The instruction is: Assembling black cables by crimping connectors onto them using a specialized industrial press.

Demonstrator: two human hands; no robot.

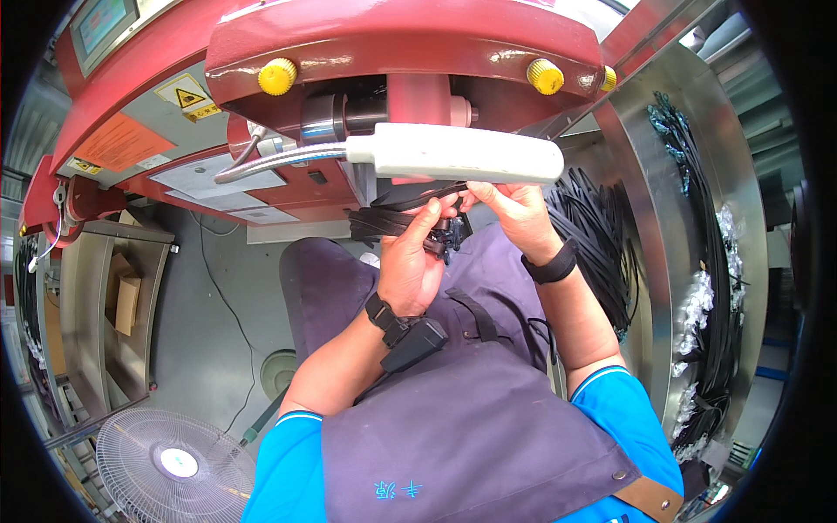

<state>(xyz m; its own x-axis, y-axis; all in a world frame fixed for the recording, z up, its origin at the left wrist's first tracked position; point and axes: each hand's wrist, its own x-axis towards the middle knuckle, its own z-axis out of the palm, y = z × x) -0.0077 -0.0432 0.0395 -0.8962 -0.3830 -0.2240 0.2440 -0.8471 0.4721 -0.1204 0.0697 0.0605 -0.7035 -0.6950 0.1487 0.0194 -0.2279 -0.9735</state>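
Note:
My left hand (414,266) is closed around a bundle of flat black strips (370,225), their cut ends pointing left. Small dark, shiny pieces (449,235) hang at the bundle's other end, beside my palm. My right hand (520,218) pinches one black strip (427,196) between thumb and fingers, just above the bundle. Both hands are close together over my lap, right under a white lamp head (466,152) that hides part of the space behind it. Behind the lamp, a pinkish-red belt (418,100) runs down from the red machine (401,44).
To my right, many long black strips (597,235) hang beside a metal trough (671,218) holding more strips (697,192) with wrapped ends. A floor fan (179,462) stands at lower left, near a metal rack (118,314) and a cable (228,314). My purple apron (471,418) covers my lap.

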